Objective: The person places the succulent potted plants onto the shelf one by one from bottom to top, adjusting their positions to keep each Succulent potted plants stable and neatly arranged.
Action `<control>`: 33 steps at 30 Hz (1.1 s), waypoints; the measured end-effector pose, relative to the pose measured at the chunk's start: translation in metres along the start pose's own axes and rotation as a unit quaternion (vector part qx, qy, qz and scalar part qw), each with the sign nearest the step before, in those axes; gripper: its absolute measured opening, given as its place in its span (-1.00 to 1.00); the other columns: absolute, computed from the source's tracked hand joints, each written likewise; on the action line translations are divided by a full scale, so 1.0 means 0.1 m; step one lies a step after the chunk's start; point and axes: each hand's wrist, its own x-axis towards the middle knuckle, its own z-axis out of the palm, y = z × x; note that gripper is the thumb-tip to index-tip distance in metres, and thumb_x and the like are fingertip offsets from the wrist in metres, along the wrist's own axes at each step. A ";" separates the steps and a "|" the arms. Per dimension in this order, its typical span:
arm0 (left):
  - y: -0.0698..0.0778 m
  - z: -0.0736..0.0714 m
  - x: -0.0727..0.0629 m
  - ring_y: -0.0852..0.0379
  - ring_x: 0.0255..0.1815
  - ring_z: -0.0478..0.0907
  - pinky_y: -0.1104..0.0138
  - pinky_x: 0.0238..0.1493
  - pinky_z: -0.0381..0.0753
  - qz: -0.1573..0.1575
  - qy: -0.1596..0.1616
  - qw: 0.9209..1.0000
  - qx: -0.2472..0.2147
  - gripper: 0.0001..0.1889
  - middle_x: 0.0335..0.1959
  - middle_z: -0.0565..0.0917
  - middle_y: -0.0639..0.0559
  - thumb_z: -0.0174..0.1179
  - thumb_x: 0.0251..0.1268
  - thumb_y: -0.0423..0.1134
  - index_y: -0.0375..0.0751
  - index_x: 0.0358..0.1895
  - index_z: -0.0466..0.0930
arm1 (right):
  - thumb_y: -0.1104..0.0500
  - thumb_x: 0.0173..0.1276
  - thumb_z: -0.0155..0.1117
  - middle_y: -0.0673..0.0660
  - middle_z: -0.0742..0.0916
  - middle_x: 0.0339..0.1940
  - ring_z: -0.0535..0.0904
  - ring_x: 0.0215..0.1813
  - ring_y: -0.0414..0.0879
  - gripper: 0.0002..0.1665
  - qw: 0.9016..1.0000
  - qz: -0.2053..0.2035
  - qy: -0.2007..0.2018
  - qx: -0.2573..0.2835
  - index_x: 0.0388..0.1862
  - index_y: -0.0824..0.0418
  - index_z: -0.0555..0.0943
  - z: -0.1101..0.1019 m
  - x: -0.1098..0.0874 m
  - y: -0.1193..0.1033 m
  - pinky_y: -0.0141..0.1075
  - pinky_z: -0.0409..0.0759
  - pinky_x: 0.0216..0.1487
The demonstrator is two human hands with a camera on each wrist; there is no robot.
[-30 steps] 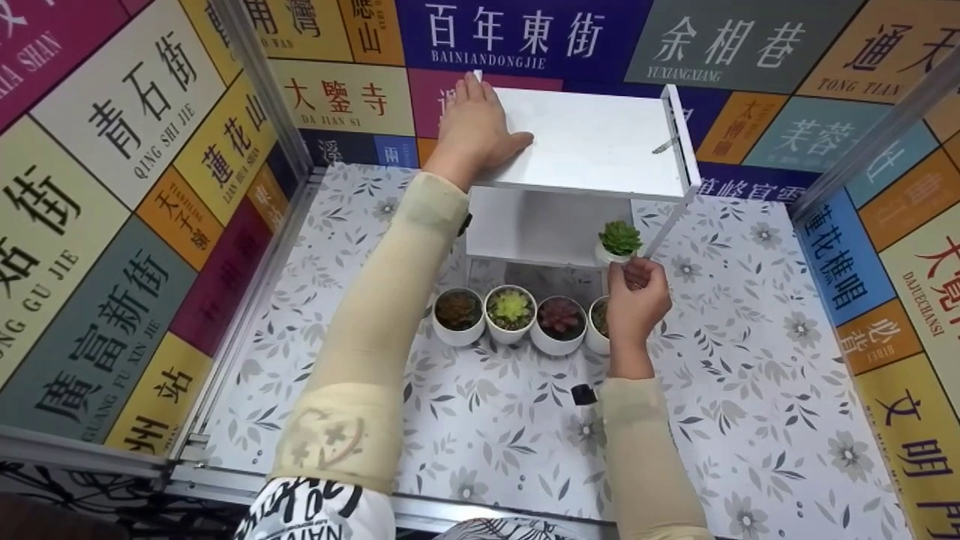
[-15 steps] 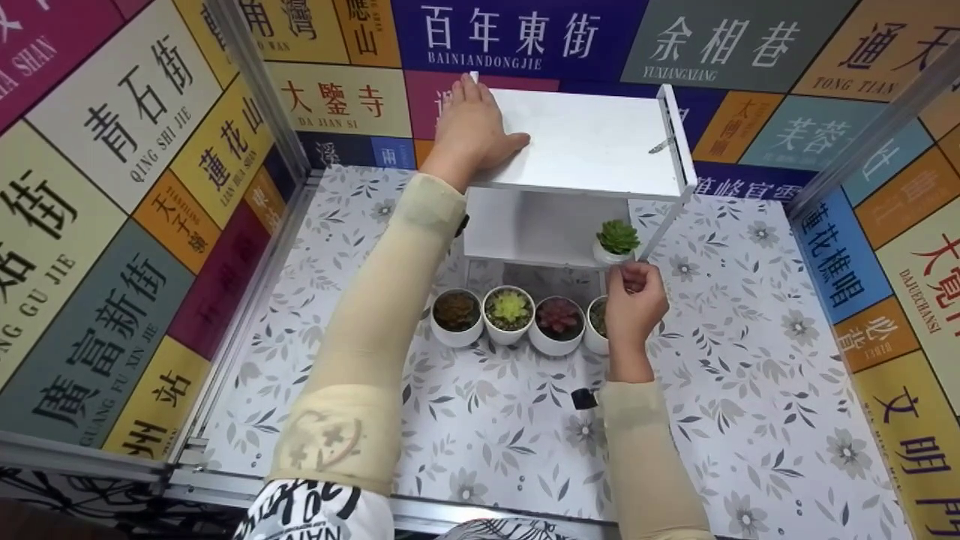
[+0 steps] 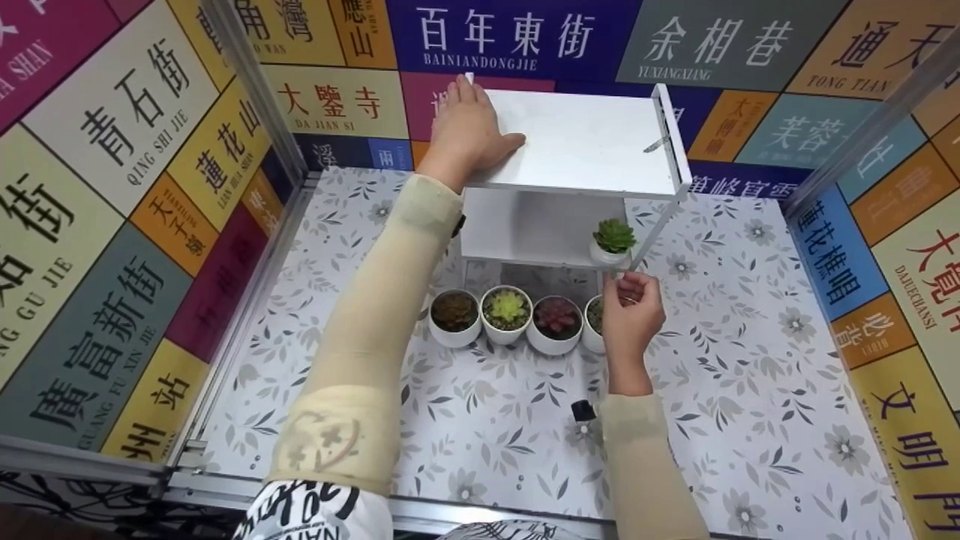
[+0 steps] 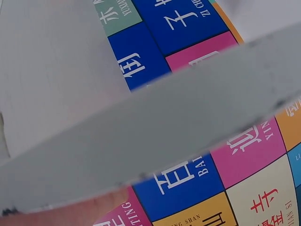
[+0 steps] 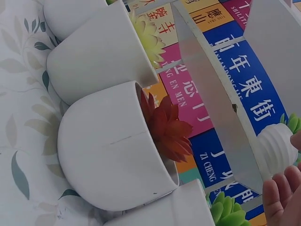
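Observation:
In the head view, my left hand (image 3: 469, 131) rests on the left end of the white shelf unit (image 3: 585, 142), fingers straight and thumb spread over its top board. My right hand (image 3: 634, 300) is just below and in front of a green succulent in a white pot (image 3: 610, 251) at the right end of the middle board, fingers loosely curled. In the right wrist view, its fingertips (image 5: 282, 183) are right by that ribbed pot (image 5: 277, 148). The left wrist view shows a blurred white board edge (image 4: 155, 127) crossing in front.
A row of potted succulents stands before the shelf: a brown one (image 3: 454, 319), a yellow-green one (image 3: 507, 313), a dark red one (image 3: 556, 326) and another (image 3: 594, 322) partly hidden by my right hand. Printed walls (image 3: 510, 37) enclose the leaf-patterned table (image 3: 487, 435).
My right hand has drawn slightly down from the green succulent's pot, which stays on the middle board. My left hand keeps its place on the shelf unit.

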 end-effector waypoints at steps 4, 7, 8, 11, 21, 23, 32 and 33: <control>0.00 -0.01 -0.01 -0.24 0.81 -0.38 0.03 0.82 -0.31 0.002 0.000 1.000 0.003 0.23 0.75 -0.40 -0.39 -0.15 0.49 0.53 -0.47 0.69 -0.42 | 0.30 0.35 0.52 0.29 0.77 -0.17 0.67 -0.21 -0.22 -0.70 1.000 -0.012 0.000 0.008 -0.03 0.42 0.68 -0.01 -0.04 0.05 -0.44 0.67 -0.13; 0.00 -0.02 -0.01 -0.25 0.81 -0.39 0.03 0.82 -0.33 0.001 -0.004 1.000 0.007 0.23 0.74 -0.43 -0.39 -0.18 0.49 0.54 -0.46 0.69 -0.45 | 0.33 0.31 0.55 0.33 0.79 -0.15 0.69 -0.18 -0.11 -0.67 1.000 -0.018 0.003 0.011 -0.01 0.43 0.70 -0.02 -0.06 0.08 -0.36 0.71 -0.13; 0.00 -0.02 -0.01 -0.25 0.81 -0.40 0.02 0.81 -0.33 0.002 -0.005 1.000 0.005 0.23 0.74 -0.43 -0.39 -0.18 0.49 0.54 -0.46 0.69 -0.45 | 0.34 0.29 0.56 0.34 0.79 -0.14 0.69 -0.18 -0.07 -0.66 1.000 -0.018 0.005 0.012 0.00 0.43 0.70 -0.03 -0.07 0.09 -0.35 0.72 -0.13; 0.00 -0.01 -0.01 -0.26 0.81 -0.40 0.02 0.81 -0.34 0.003 -0.007 1.000 0.006 0.23 0.74 -0.44 -0.40 -0.18 0.49 0.54 -0.47 0.68 -0.45 | 0.37 0.27 0.56 0.37 0.77 -0.10 0.69 -0.15 -0.06 -0.62 1.000 -0.018 0.002 0.013 0.04 0.44 0.69 -0.07 -0.09 0.12 -0.27 0.77 -0.10; 0.01 0.01 -0.01 -0.25 0.81 -0.36 0.02 0.82 -0.29 0.005 0.005 1.000 0.005 0.24 0.75 -0.39 -0.40 -0.15 0.48 0.54 -0.48 0.69 -0.41 | 0.28 0.25 0.60 0.37 0.72 0.02 0.66 0.06 0.03 -0.51 0.999 -0.048 -0.004 -0.026 0.13 0.39 0.67 -0.19 -0.11 0.22 -0.09 0.71 0.13; 0.01 0.00 -0.01 -0.25 0.81 -0.37 0.02 0.82 -0.30 0.005 0.005 1.000 0.003 0.24 0.75 -0.40 -0.39 -0.14 0.48 0.54 -0.47 0.69 -0.42 | 0.28 0.23 0.61 0.35 0.72 0.02 0.66 0.10 0.11 -0.49 0.998 -0.054 -0.001 -0.032 0.13 0.40 0.67 -0.20 -0.11 0.24 -0.08 0.70 0.16; 0.00 0.00 -0.02 -0.24 0.82 -0.36 0.03 0.82 -0.29 0.003 0.005 1.000 0.006 0.23 0.75 -0.39 -0.39 -0.15 0.49 0.53 -0.48 0.69 -0.41 | 0.23 0.16 0.65 0.32 0.71 0.07 0.62 0.18 0.16 -0.41 0.995 -0.070 -0.001 -0.069 0.15 0.42 0.66 -0.25 -0.14 0.34 -0.08 0.63 0.22; 0.00 0.00 -0.02 -0.24 0.82 -0.35 0.04 0.82 -0.28 0.003 0.005 1.000 0.006 0.23 0.75 -0.39 -0.39 -0.14 0.49 0.53 -0.48 0.69 -0.41 | 0.23 0.16 0.65 0.33 0.70 0.07 0.62 0.18 0.17 -0.39 0.995 -0.072 -0.002 -0.072 0.15 0.42 0.66 -0.26 -0.15 0.34 -0.08 0.62 0.23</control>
